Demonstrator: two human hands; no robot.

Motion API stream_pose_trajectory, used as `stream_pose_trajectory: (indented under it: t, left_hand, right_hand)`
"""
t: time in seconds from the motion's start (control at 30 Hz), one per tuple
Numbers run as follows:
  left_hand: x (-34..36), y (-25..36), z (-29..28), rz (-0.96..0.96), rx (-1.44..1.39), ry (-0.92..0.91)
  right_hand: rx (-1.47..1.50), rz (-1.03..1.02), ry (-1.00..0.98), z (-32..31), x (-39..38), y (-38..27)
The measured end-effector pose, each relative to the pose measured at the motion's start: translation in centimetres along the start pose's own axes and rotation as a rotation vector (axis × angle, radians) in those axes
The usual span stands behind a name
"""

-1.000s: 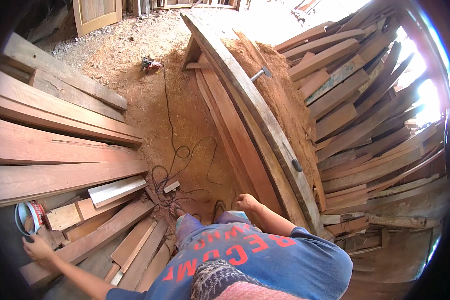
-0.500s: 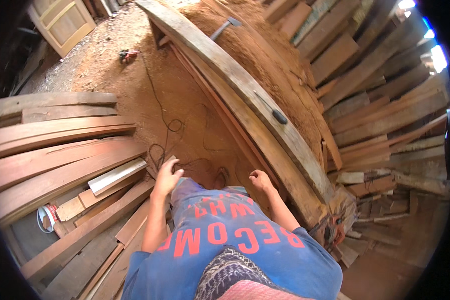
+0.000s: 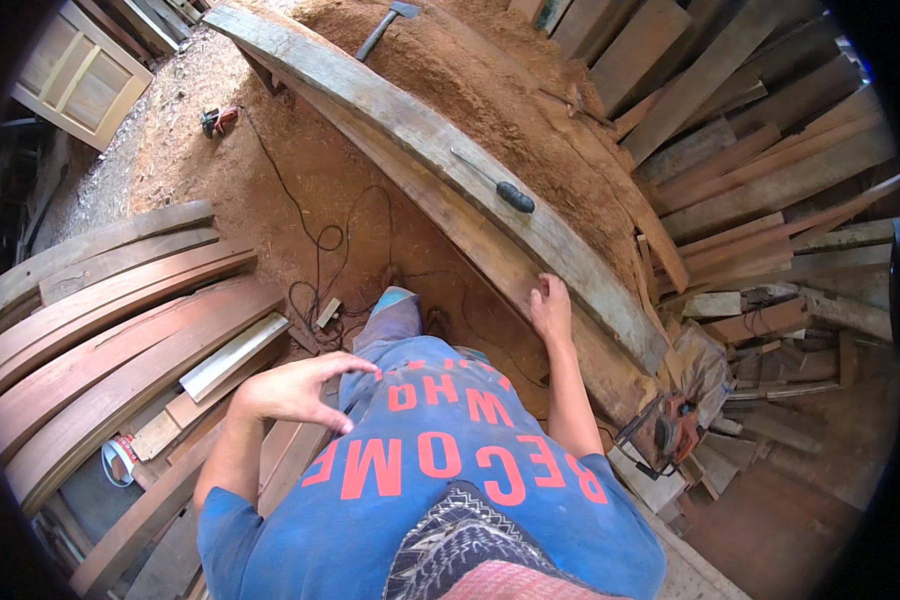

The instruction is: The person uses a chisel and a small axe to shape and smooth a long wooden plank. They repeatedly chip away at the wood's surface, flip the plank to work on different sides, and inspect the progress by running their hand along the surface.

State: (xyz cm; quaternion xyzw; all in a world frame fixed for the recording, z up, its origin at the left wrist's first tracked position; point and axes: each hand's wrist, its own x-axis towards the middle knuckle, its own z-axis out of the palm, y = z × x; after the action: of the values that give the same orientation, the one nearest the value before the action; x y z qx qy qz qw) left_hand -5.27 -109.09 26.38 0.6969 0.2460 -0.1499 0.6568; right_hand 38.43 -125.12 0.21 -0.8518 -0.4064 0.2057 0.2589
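My left hand [image 3: 305, 390] is open in front of my blue shirt, fingers curved apart around nothing. My right hand [image 3: 552, 305], also open with loosely bent fingers, is beside the plank ledge [image 3: 470, 255] under a long weathered beam [image 3: 400, 135]; I cannot tell if it touches it. A screwdriver-like tool with a black handle [image 3: 515, 197] lies on the beam. A metal-headed striking tool [image 3: 378, 33] lies farther along, at the beam's far side. A red and black power tool [image 3: 675, 430] sits at the beam's near end.
Stacked boards [image 3: 120, 350] fill the left, and piled timber [image 3: 760, 180] the right. Sawdust [image 3: 500, 90] covers the surface beyond the beam. A small red tool [image 3: 220, 121] sits on the floor, with black cord [image 3: 325, 235] looped toward my feet. A wooden door [image 3: 80, 80] leans at upper left.
My left hand has risen from the left-hand boards to in front of my shirt. My right hand has moved toward the beam. The view has tilted down and turned right.
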Motion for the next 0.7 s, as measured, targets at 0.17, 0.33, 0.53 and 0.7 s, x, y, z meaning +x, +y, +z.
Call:
stream_pose_trajectory:
  t: [0.17, 0.33, 0.53, 0.7]
  left_hand:
    - [1.7, 0.6, -5.0, 0.163, -0.118, -0.055]
    - [7.0, -1.6, -9.7, 0.019, -0.304, 0.235]
    - [15.5, -6.2, -16.1, -0.096, -0.491, 0.398]
    - [24.1, -8.2, -19.7, -0.137, -0.267, 0.295]
  right_hand:
    - [-0.139, -0.182, 0.012, 1.4, 8.4, -6.8]
    - [-0.35, -0.2, 0.029, 3.6, 16.1, -11.1]
    - [-0.493, -0.132, -0.163, 5.5, 20.5, -10.7]
    - [0.101, 0.184, -0.241, 6.3, 16.9, -10.4]
